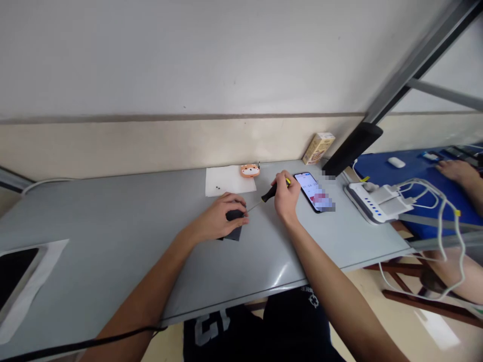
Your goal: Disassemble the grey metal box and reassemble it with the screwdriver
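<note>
My left hand [215, 219] is closed around a small black rounded object [234, 215], its kind not clear, holding it at the middle of the grey table [124, 221]. A dark flat piece [234, 234] lies under that hand. In my right hand [286, 199] is a screwdriver [269, 194] with a black and yellow handle. Its thin shaft points left and down, and the tip is at or close to the black object; contact cannot be made out. Behind my left hand, a few tiny dark bits [218, 188], perhaps screws, rest on a white paper sheet [217, 176].
An orange animal-face case [249, 171] sits on the paper's right corner. Right of my right hand lie a lit phone [312, 192], a small carton [318, 148] and a power strip [372, 201] with white cables. Another person's hand [458, 172] rests on the blue table. A dark-screened device [17, 271] lies far left.
</note>
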`<state>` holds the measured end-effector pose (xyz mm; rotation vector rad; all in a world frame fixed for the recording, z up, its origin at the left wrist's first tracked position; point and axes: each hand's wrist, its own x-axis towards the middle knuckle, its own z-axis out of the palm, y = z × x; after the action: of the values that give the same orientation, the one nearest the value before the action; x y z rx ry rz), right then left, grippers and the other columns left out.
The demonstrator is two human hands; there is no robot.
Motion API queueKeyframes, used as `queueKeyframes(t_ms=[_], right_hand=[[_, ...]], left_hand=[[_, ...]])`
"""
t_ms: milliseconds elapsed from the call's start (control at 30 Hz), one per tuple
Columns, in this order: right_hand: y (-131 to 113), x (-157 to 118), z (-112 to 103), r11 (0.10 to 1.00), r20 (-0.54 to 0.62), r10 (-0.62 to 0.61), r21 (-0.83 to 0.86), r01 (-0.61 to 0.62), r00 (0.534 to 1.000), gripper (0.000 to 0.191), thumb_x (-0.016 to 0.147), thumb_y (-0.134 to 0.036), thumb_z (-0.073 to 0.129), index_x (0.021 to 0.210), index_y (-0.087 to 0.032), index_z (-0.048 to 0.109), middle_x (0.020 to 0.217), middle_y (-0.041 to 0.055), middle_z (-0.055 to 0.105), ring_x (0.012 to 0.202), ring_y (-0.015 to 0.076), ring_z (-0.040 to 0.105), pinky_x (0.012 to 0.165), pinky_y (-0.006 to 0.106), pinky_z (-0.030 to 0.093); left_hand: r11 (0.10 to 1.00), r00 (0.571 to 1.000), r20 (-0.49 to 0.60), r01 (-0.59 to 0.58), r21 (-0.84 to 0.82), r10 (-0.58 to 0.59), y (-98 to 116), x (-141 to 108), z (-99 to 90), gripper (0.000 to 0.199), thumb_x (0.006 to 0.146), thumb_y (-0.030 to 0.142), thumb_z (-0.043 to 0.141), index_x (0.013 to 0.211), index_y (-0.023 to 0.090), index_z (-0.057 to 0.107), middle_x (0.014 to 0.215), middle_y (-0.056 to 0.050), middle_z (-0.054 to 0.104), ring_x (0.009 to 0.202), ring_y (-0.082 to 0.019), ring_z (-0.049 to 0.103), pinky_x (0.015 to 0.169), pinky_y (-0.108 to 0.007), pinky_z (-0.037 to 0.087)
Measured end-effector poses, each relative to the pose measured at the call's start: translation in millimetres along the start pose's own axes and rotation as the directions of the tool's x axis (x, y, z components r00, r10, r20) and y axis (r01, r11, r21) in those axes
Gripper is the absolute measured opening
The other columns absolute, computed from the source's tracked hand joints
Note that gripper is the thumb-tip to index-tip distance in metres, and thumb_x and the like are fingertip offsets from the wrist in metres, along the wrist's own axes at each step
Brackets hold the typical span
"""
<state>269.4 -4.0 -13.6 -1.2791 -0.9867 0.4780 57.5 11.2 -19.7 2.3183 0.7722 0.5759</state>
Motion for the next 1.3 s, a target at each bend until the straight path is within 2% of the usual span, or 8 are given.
queueKeyframes(t_ms=[167, 300, 467, 567, 800, 1100, 1167, 1300], right_hand=[[4.3, 4.0, 1.3, 1.0, -0.058, 0.028, -0.008, -0.028, 0.998, 0.03, 0.09, -0.029, 0.047, 0.061, -0.022, 0.049, 0.06, -0.0041, 0.041, 0.061, 0.0131, 0.039, 0.059, 0.027, 0.031], [7.3, 4.3, 2.6, 0.999, -0.071, 0.045, 0.013, -0.044, 0.996, 0.03, 0.091, -0.031, 0.047, 0.063, -0.022, 0.051, 0.061, -0.0042, 0.043, 0.063, 0.0128, 0.041, 0.06, 0.027, 0.031], [9.5, 4.6, 3.7, 0.996, -0.069, 0.092, 0.027, -0.09, 0.993, 0.03, 0.091, -0.031, 0.047, 0.063, -0.022, 0.051, 0.06, -0.0046, 0.041, 0.062, 0.0128, 0.04, 0.059, 0.027, 0.03], [9.9, 4.2, 4.3, 0.995, -0.057, 0.093, 0.028, -0.092, 0.994, 0.03, 0.091, -0.03, 0.048, 0.063, -0.022, 0.051, 0.06, -0.0046, 0.041, 0.061, 0.0129, 0.04, 0.059, 0.027, 0.03], [9.5, 4.2, 3.2, 0.997, -0.063, 0.075, 0.04, -0.072, 0.995, 0.031, 0.092, -0.03, 0.048, 0.063, -0.022, 0.051, 0.061, -0.0042, 0.042, 0.063, 0.013, 0.04, 0.06, 0.027, 0.03], [12.3, 8.8, 0.3, 0.997, -0.107, 0.075, 0.045, -0.07, 0.991, 0.03, 0.09, -0.03, 0.05, 0.062, -0.02, 0.053, 0.06, -0.0044, 0.042, 0.061, 0.0127, 0.04, 0.058, 0.028, 0.03], [13.2, 9.7, -0.2, 0.995, -0.121, 0.078, 0.065, -0.071, 0.99, 0.03, 0.09, -0.03, 0.05, 0.062, -0.021, 0.054, 0.06, -0.0043, 0.042, 0.06, 0.0126, 0.04, 0.058, 0.028, 0.03], [13.9, 10.3, -0.9, 0.993, -0.124, 0.094, 0.08, -0.084, 0.988, 0.03, 0.09, -0.032, 0.051, 0.063, -0.021, 0.053, 0.059, -0.0047, 0.04, 0.058, 0.0125, 0.037, 0.057, 0.028, 0.03]], left_hand=[[0.999, 0.996, -0.087, 0.032, -0.032, -0.034, -12.8, 2.2, 3.1, 0.023, 0.101, 0.038, 0.057, 0.096, 0.025, 0.076, 0.112, -0.005, 0.07, 0.109, -0.022, 0.061, 0.102, -0.042, 0.05], [0.997, 0.982, -0.179, 0.072, 0.026, -0.067, -38.3, 1.7, -5.4, 0.024, 0.1, 0.039, 0.059, 0.091, 0.027, 0.077, 0.108, -0.003, 0.07, 0.109, -0.022, 0.061, 0.101, -0.04, 0.049], [0.915, 0.888, -0.432, 0.295, 0.275, -0.156, -73.0, 0.9, -19.9, 0.027, 0.098, 0.045, 0.062, 0.095, 0.026, 0.08, 0.102, -0.007, 0.069, 0.103, -0.026, 0.058, 0.097, -0.043, 0.047], [0.866, 0.864, -0.472, 0.364, 0.344, -0.176, -80.3, 2.4, -21.5, 0.028, 0.098, 0.048, 0.061, 0.096, 0.027, 0.081, 0.101, -0.008, 0.068, 0.102, -0.028, 0.056, 0.096, -0.044, 0.047], [0.849, 0.868, -0.449, 0.391, 0.355, -0.212, -76.9, 3.0, -20.5, 0.025, 0.096, 0.046, 0.064, 0.097, 0.027, 0.08, 0.102, -0.007, 0.068, 0.103, -0.027, 0.06, 0.096, -0.042, 0.047], [0.905, 0.899, -0.377, 0.337, 0.262, -0.225, -64.8, -15.6, -53.0, 0.029, 0.1, 0.035, 0.051, 0.104, 0.023, 0.077, 0.11, -0.007, 0.072, 0.108, -0.026, 0.062, 0.099, -0.041, 0.048], [0.935, 0.929, -0.278, 0.302, 0.186, -0.245, -51.0, -17.8, -55.7, 0.027, 0.1, 0.039, 0.053, 0.107, 0.026, 0.076, 0.115, -0.005, 0.071, 0.107, -0.024, 0.063, 0.095, -0.038, 0.05], [0.968, 0.966, 0.062, 0.247, 0.034, -0.249, -23.3, -15.5, -45.7, 0.036, 0.091, 0.049, 0.068, 0.123, 0.032, 0.071, 0.119, -0.003, 0.067, 0.097, -0.02, 0.064, 0.086, -0.033, 0.053]])
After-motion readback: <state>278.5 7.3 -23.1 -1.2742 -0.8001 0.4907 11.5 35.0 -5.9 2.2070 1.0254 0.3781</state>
